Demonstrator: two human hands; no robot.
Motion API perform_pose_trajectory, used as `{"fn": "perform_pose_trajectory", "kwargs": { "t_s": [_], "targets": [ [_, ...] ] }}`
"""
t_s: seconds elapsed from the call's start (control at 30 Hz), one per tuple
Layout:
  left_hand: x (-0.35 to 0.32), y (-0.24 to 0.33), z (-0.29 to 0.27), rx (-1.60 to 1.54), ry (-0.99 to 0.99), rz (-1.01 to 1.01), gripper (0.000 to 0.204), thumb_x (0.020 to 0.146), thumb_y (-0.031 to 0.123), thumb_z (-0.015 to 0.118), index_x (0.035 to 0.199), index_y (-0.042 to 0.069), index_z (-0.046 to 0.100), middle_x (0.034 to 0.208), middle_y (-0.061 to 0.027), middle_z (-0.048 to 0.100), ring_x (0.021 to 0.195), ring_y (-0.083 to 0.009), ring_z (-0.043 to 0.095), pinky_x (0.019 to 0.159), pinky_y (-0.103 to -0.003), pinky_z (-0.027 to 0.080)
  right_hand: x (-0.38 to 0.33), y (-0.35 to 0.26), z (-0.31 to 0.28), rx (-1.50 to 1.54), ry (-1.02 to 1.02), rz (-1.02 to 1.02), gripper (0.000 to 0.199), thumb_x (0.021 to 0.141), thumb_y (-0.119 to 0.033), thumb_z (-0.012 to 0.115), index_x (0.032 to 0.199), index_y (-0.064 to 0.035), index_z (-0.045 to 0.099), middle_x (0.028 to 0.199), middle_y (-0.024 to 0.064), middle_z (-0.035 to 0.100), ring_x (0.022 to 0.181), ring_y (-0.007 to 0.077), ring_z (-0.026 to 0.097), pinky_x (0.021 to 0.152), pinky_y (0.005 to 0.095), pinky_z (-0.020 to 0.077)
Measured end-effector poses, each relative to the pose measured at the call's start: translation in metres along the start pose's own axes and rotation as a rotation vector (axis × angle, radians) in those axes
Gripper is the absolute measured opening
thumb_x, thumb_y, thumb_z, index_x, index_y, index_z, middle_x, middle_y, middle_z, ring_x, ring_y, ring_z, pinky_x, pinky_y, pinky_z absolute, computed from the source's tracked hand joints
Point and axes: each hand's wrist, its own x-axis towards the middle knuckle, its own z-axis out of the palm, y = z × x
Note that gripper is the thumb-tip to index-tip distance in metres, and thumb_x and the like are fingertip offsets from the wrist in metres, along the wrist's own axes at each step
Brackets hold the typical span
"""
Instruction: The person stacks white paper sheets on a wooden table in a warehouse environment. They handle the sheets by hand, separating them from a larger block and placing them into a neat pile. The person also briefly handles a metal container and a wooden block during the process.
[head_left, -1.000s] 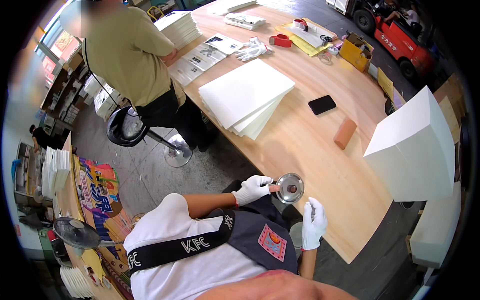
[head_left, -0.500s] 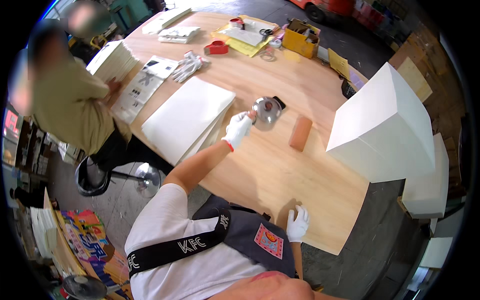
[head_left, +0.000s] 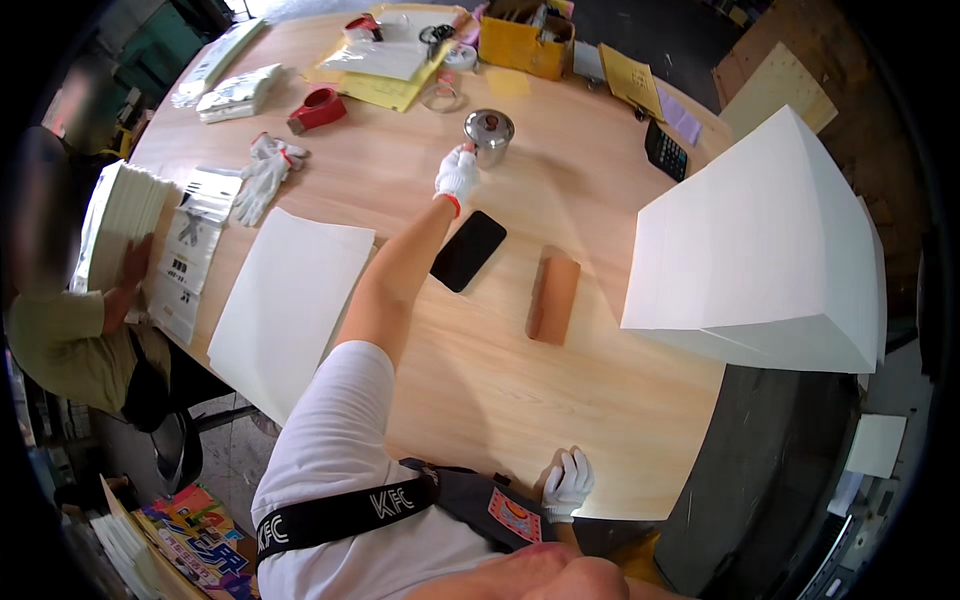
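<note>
The left hand, in a white glove, is stretched far out over the wooden table with its fingers loosely curled, just beside a small lidded steel pot; whether the fingertips touch the pot I cannot tell, and the hand is not closed around it. The pot stands upright with its lid on, toward the far middle of the table, near a clear glass and below a yellow box. The right hand, also gloved, rests with fingers spread on the near table edge, holding nothing, well apart from the left. Under the left forearm lies a black phone, face up and tilted, and just to its right a brown block. A stack of white sheets lies at the left near edge, and a large white box stands on the right. Farther off sit a pair of loose white gloves, a red tape dispenser, a calculator and yellow paper. At the far left another person's hand presses on a tall pile of paper, with printed leaflets beside it
</note>
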Motion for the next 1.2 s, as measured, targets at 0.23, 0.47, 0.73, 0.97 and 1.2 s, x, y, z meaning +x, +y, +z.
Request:
{"fn": "perform_pose_trajectory", "kwargs": {
  "t_s": [0.23,0.47,0.73,0.97,1.2],
  "targets": [
    [0.007,0.013,0.004,0.022,-0.018,-0.045,0.032,0.101,0.039,0.057,0.104,0.007,0.061,0.074,-0.0022,0.058,0.059,-0.0129,0.054,0.058,-0.029,0.046,0.008,-0.004,-0.001,0.029,-0.006,-0.018,0.032,0.09,-0.016,0.057,0.121,-0.0093,0.062,0.128,0.0172,0.061,0.112,0.0399,0.059,0.095,0.0509,0.0483],
    [-0.062,0.033,-0.013,0.338,0.156,0.237,0.034,0.097,0.033,0.062,0.123,0.011,0.057,0.097,-0.0102,0.065,0.079,-0.0183,0.063,0.071,-0.035,0.052,0.018,-0.006,-0.004,0.015,-0.001,-0.033,0.033,0.09,-0.014,0.058,0.123,-0.0088,0.061,0.13,0.0168,0.06,0.114,0.0392,0.059,0.097,0.0501,0.0475],
    [-0.181,0.032,-0.044,1.26,-0.171,0.474,0.069,0.072,0.035,0.078,0.132,0.013,0.052,0.131,-0.0125,0.049,0.117,-0.0385,0.052,0.096,-0.048,0.046,0.018,-0.003,-0.008,0.028,-0.029,-0.026,0.033,0.091,-0.016,0.06,0.123,-0.0103,0.061,0.132,0.014,0.06,0.118,0.0368,0.057,0.1,0.0485,0.0441],
    [-0.184,0.016,-0.043,1.241,-0.183,0.478,0.072,0.066,0.028,0.077,0.133,0.019,0.052,0.138,-0.0128,0.047,0.12,-0.0369,0.051,0.098,-0.048,0.045,0.005,-0.008,-0.005,0.097,-0.007,-0.05,0.031,0.095,-0.014,0.056,0.124,-0.0062,0.061,0.131,0.019,0.06,0.119,0.0401,0.056,0.102,0.0509,0.0432],
    [-0.155,0.018,-0.047,1.211,-0.038,0.444,0.068,0.065,0.022,0.076,0.129,0.02,0.053,0.135,-0.011,0.048,0.117,-0.0344,0.053,0.096,-0.047,0.046,0.031,-0.012,-0.01,0.097,-0.042,-0.034,0.031,0.096,-0.013,0.059,0.125,-0.0021,0.06,0.131,0.0198,0.06,0.12,0.0387,0.058,0.102,0.0485,0.0446]
  ]
}}
